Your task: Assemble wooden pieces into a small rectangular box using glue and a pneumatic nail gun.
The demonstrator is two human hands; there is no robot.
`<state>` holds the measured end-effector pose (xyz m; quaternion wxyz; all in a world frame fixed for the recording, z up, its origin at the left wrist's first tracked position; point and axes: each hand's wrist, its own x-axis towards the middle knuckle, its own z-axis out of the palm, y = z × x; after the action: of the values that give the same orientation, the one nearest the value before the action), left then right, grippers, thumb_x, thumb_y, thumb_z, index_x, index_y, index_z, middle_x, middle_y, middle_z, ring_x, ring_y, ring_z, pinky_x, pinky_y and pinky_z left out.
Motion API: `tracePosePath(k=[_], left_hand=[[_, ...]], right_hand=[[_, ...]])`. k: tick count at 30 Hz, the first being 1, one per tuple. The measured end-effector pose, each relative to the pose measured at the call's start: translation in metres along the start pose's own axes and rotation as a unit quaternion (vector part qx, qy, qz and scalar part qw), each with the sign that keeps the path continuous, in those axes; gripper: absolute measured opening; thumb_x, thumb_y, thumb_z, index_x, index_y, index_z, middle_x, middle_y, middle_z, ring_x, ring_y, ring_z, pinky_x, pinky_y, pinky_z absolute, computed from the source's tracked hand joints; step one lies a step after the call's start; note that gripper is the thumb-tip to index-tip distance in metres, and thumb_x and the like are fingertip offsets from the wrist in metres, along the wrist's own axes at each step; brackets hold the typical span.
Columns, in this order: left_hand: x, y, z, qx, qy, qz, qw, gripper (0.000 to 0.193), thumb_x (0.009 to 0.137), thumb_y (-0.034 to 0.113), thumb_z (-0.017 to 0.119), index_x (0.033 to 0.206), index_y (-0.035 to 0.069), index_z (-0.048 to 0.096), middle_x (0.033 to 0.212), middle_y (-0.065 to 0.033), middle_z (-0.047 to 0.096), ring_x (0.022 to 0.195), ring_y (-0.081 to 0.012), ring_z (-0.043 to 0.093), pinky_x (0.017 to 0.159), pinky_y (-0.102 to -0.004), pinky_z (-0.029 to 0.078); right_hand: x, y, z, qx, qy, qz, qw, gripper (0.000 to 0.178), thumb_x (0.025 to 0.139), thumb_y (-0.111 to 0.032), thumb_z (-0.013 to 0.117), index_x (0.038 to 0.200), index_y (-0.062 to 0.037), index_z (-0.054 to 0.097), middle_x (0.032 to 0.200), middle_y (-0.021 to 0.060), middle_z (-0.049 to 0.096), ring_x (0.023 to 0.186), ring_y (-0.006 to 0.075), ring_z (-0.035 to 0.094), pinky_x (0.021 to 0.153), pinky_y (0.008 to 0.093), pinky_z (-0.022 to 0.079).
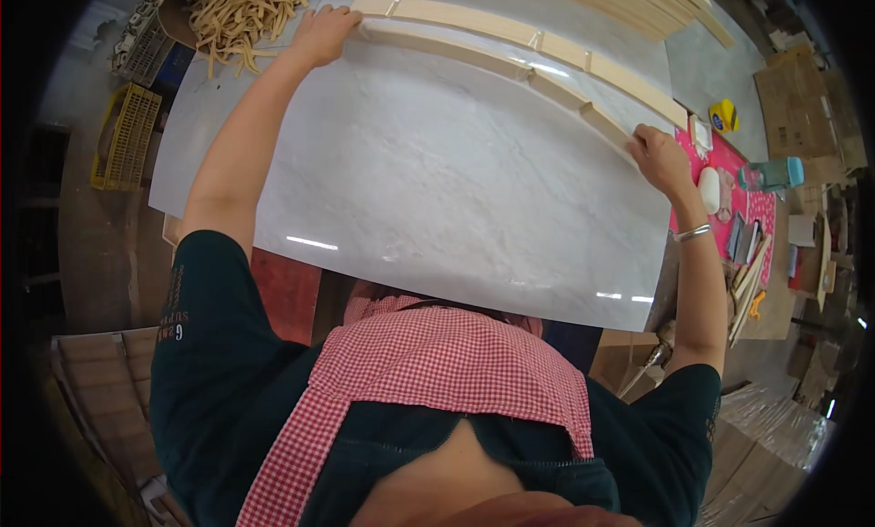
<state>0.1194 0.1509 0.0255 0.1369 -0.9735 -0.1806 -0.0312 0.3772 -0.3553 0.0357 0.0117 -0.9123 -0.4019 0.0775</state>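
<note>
A long pale wooden strip (447, 44), with short cross lines along it, runs across the far part of the white marbled tabletop (456, 190). My left hand (325, 36) is closed at its left end, the fingertips also close to a second strip. At the right end, my right hand (660, 158) pinches the same near strip, its fingers curled down. Just behind lies the wider second wooden strip (465, 21), nearly parallel and marked by similar cross lines. My fingers partly hide both ends of the near strip.
A heap of thin wood-coloured strips (241, 21) sits at the far left, beside a yellow crate (128, 137). Stacked wooden boards (611, 7) lie at the back. On the right are a yellow tape measure (724, 116), a pink cloth (715, 153) and a blue-lidded container (775, 173).
</note>
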Motion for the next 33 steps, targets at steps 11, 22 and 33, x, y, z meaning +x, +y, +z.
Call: tracePosePath(k=[11,22,33], left_hand=[[-0.107,0.062,-0.048,-0.177,-0.222,0.006,0.959,0.028,0.084,0.005,0.052,0.107,0.004,0.067,0.1,-0.0117,0.073,0.095,-0.036,0.063,0.082,-0.0435,0.05],[-0.151,0.118,-0.026,-0.519,-0.154,-0.11,0.833,0.05,0.087,0.008,0.053,0.137,0.007,0.055,0.108,-0.0117,0.066,0.083,-0.0189,0.06,0.076,-0.0282,0.053],[-0.174,0.141,-0.002,-0.734,-0.088,-0.132,0.66,0.059,0.09,0.008,0.068,0.145,0.002,0.047,0.102,-0.018,0.068,0.068,-0.0245,0.061,0.058,-0.0343,0.052]], right_hand=[[-0.046,-0.084,0.058,0.146,0.15,0.012,0.978,0.029,0.085,-0.011,0.061,0.111,0.0018,0.062,0.083,0.0225,0.07,0.071,0.0409,0.068,0.065,0.0482,0.054],[-0.099,-0.19,0.061,0.192,0.12,-0.146,0.963,0.024,0.083,-0.016,0.073,0.104,-0.0041,0.069,0.082,0.013,0.069,0.071,0.0311,0.064,0.067,0.0395,0.051],[-0.081,-0.186,0.087,0.149,0.222,-0.209,0.941,0.03,0.081,-0.035,0.083,0.092,-0.0099,0.07,0.082,0.0002,0.069,0.077,0.0174,0.061,0.085,0.0337,0.042]])
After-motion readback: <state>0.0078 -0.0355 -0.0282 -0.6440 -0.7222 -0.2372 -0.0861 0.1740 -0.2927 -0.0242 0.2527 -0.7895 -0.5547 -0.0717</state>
